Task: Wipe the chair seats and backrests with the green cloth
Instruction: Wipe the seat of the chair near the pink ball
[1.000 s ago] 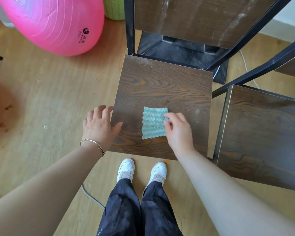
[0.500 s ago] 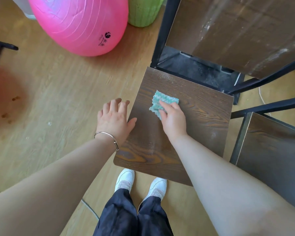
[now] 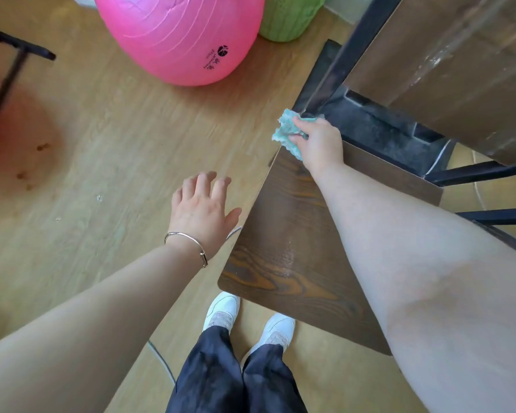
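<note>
Right hand point(image 3: 319, 144) bunches cloth point(image 3: 285, 131) in curled fingers at seat's point(image 3: 286, 248) far-left corner, centre-right of frame, probably clearing the edge by the frame post. Left hand point(image 3: 201, 208) hovers beside seat, fingers spread, holding nothing.

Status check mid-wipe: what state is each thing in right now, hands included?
green knitted cloth: bunched, at the seat's far left corner.
right hand: grips the cloth at that corner.
left hand: open, fingers spread, holds nothing, beside the seat's left edge.
dark wood-grain chair seat: glossy patch near its middle.
dark wooden backrest: whitish streaks, untouched.
pink exercise ball: resting on the floor.
</note>
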A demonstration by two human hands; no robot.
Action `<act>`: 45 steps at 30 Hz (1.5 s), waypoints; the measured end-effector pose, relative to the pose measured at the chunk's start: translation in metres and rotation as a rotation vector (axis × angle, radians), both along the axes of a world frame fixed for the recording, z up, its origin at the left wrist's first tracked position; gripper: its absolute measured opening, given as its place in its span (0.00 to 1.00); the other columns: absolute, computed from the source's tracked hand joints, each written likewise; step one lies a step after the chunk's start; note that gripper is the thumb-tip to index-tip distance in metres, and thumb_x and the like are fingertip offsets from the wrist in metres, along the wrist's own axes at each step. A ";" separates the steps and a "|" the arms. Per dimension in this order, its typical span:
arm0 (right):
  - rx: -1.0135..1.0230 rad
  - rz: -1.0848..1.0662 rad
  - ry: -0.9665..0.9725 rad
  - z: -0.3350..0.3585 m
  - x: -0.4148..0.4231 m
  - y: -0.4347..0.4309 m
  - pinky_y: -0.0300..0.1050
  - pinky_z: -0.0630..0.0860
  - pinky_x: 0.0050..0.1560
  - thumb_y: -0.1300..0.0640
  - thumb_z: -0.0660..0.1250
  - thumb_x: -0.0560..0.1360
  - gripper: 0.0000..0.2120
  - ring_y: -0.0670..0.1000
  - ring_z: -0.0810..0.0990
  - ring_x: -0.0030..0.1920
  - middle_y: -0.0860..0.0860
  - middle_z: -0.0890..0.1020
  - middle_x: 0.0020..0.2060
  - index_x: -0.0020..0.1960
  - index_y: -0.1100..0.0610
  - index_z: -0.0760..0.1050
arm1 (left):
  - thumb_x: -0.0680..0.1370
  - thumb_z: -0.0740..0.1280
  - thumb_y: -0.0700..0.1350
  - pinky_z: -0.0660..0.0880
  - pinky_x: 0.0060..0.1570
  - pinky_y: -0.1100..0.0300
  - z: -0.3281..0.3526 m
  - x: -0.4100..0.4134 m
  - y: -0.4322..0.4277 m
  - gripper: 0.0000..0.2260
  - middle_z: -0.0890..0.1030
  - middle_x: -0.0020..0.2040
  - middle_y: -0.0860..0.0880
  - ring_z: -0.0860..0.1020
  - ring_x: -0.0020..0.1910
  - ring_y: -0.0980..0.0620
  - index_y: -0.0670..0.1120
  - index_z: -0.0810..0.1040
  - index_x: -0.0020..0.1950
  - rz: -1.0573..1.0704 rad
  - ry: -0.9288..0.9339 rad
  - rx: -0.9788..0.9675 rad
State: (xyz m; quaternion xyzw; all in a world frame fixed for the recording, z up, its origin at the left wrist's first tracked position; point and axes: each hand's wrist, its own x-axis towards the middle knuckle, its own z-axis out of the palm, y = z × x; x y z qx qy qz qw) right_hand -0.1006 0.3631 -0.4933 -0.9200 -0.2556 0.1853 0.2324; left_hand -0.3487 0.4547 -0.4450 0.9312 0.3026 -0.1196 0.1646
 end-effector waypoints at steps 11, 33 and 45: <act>0.067 0.258 0.049 -0.001 -0.145 -0.055 0.34 0.64 0.45 0.60 0.74 0.73 0.22 0.46 0.72 0.44 0.47 0.70 0.43 0.66 0.56 0.77 | 0.78 0.62 0.58 0.63 0.63 0.46 0.009 -0.029 0.006 0.24 0.67 0.70 0.46 0.64 0.67 0.40 0.51 0.66 0.71 0.028 0.003 -0.001; 0.132 0.084 0.089 0.012 -0.214 -0.113 0.41 0.74 0.48 0.63 0.63 0.75 0.19 0.51 0.77 0.44 0.52 0.77 0.45 0.65 0.57 0.78 | 0.78 0.62 0.57 0.64 0.63 0.44 0.003 -0.039 -0.017 0.23 0.68 0.69 0.45 0.64 0.68 0.40 0.49 0.68 0.70 -0.004 0.013 -0.015; -0.111 0.072 -0.132 0.005 -0.003 0.006 0.49 0.76 0.46 0.58 0.61 0.78 0.11 0.56 0.77 0.49 0.51 0.74 0.48 0.58 0.57 0.77 | 0.78 0.61 0.58 0.64 0.63 0.44 -0.001 0.013 -0.003 0.23 0.68 0.69 0.46 0.64 0.67 0.40 0.49 0.68 0.69 0.015 -0.042 0.008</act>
